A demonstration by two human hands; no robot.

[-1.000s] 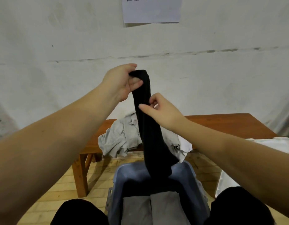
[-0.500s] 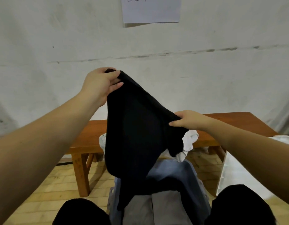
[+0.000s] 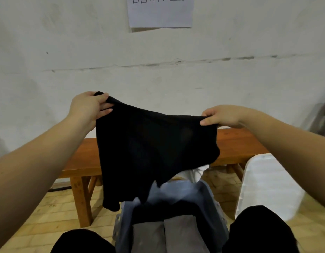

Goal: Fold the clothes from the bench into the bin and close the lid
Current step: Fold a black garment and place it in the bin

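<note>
Head view: a black garment [image 3: 156,148], bunched narrow a second ago, is being held spread above the bin [image 3: 211,196] before the desk [image 3: 240,145], each top corner pinched in left hand [image 3: 86,108] and right hand [image 3: 223,115] grips, readied for folding.

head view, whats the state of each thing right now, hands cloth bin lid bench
left hand: grips one top corner of the black cloth
right hand: pinches the other top corner
black cloth: spread out, hanging above the bin
bin: open, folded grey clothes inside
lid: off, beside the bin
bench: white cloth left on it
</note>
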